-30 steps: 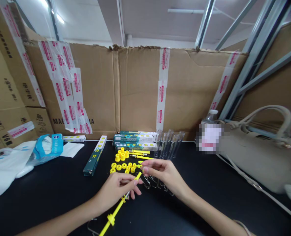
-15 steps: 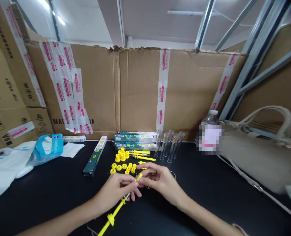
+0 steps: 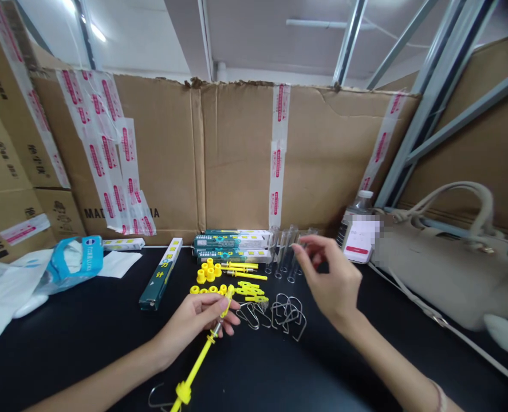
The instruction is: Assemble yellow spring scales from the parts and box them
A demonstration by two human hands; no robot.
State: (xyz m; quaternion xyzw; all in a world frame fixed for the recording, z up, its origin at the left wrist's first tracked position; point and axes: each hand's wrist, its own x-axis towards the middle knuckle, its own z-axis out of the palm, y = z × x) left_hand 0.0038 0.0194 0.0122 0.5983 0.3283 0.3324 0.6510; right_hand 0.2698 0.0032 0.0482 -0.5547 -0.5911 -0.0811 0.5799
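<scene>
My left hand (image 3: 197,315) is closed around a yellow plastic plunger rod (image 3: 200,363) with a short metal section near its upper end. The rod slants down toward the bottom edge, with a yellow flanged collar low on it. My right hand (image 3: 333,274) is raised in front of several clear tubes (image 3: 283,260), its thumb and curved fingers apart. It appears to hold nothing; whether it touches a tube I cannot tell. Between the hands lie bent metal wire hooks (image 3: 288,313) and small flat yellow clips (image 3: 250,290).
Yellow caps (image 3: 209,272), yellow rods (image 3: 247,276) and stacked green-and-white boxes (image 3: 232,240) stand behind. Another box (image 3: 161,274) lies left, near a blue packet (image 3: 79,260). A phone (image 3: 359,237) leans on a bottle, beside a beige handbag (image 3: 447,269). Cardboard (image 3: 236,154) walls the back.
My right hand has left the top of the yellow rod and moved right and up toward the clear tubes, uncovering the clips and hooks. My left hand keeps hold of the rod.
</scene>
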